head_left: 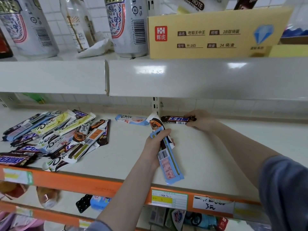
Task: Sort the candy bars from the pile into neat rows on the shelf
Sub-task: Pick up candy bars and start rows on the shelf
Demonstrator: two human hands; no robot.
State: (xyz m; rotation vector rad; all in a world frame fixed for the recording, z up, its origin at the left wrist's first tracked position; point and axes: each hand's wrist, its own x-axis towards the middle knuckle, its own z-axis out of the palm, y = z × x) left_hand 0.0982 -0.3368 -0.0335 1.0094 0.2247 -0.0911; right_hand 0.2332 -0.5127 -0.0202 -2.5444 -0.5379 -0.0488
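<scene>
1. White shelf [208, 155] carries one pile [53, 135] of candy bars at its left; their number cannot be told.
2. One Dove bar [131, 120] lies alone near the back.
3. Right hand [200, 120] fingers pinch one Snickers [177, 120] on the shelf.
4. Left hand [155, 144] fingers wrap several bars [166, 155].

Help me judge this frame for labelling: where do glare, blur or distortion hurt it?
Head view: ceiling-light glare streaks the upper shelf lip; wide-angle distortion bows the orange shelf edge; the lower left corner and price tags are blurred; the candy pile and both hands' bars read sharply.
</scene>
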